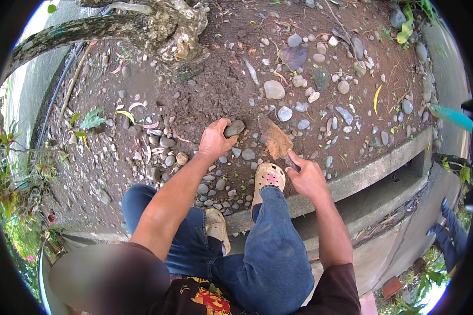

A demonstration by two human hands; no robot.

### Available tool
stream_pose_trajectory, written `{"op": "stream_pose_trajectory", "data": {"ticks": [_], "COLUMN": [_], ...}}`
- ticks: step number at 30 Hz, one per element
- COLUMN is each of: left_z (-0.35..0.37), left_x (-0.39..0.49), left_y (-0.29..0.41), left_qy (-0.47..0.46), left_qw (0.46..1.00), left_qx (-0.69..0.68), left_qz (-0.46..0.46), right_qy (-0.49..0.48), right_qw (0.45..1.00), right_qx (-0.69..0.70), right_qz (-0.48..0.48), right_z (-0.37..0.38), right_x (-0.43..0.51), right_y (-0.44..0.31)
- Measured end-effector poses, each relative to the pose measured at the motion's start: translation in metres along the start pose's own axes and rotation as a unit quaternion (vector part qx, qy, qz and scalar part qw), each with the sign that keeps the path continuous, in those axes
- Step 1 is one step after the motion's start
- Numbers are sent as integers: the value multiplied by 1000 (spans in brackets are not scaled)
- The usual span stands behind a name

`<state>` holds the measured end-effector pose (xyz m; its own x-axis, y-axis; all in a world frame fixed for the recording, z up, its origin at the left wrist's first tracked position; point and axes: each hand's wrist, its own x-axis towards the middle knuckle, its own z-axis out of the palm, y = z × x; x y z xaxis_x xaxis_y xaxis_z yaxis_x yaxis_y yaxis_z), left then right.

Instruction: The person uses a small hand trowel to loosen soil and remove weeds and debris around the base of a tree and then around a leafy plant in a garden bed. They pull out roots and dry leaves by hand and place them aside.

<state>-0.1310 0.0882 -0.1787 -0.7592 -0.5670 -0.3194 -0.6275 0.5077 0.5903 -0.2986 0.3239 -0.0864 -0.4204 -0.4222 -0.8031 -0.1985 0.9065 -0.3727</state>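
Between the thumb and fingers of my left hand (216, 138) is a rounded grey stone (235, 128), just above the loose brown soil (216, 92). My right hand (308, 175) grips the dark handle of a trowel (275, 137). Rust or dried dirt coats its broad blade, which points away from me over the ground. The trowel lies to the right of the stone, apart from it. Below the blade is the toe of my beige clog (269, 176). A few grey pebbles (248, 154) lie between my two hands.
A gnarled tree trunk (177, 35) rises at the top, one thick branch reaching left. Stones, such as a large pale one (274, 89), dot the soil. Along the right runs a concrete curb (382, 161) beside a drain channel. Another person's legs (449, 236) show at the far right.
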Motion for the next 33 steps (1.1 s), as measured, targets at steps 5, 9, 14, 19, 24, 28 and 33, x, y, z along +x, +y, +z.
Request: {"op": "stream_pose_trajectory", "data": {"ticks": [5, 9, 14, 19, 24, 28, 33], "left_z": [-41, -99, -153, -161, -118, -68, -31], "left_x": [-8, -12, -13, -22, -24, -36, -41], "left_y": [-24, -55, -97, -106, -72, -47, -45], "left_qy": [-77, -232, -402, -316, -185, -49, 58], "left_qw": [994, 964, 866, 849, 903, 987, 993], "left_qx": [-52, 27, 283, 400, 373, 131, -8], "left_qz": [-51, -126, -96, -138, -106, -82, -107], "right_qy": [22, 64, -1, -126, -93, -57, 6], "right_qw": [996, 978, 971, 988, 989, 985, 992], "right_qx": [-49, -144, -43, 27, 71, 139, 45], "right_qz": [-66, -139, -236, -87, -89, -80, -122], "right_z": [31, 47, 50, 6, 49, 96, 77], "right_x": [27, 30, 20, 16, 48, 74, 53], "right_y": [-6, -18, -90, -52, -28, -67, -78]}}
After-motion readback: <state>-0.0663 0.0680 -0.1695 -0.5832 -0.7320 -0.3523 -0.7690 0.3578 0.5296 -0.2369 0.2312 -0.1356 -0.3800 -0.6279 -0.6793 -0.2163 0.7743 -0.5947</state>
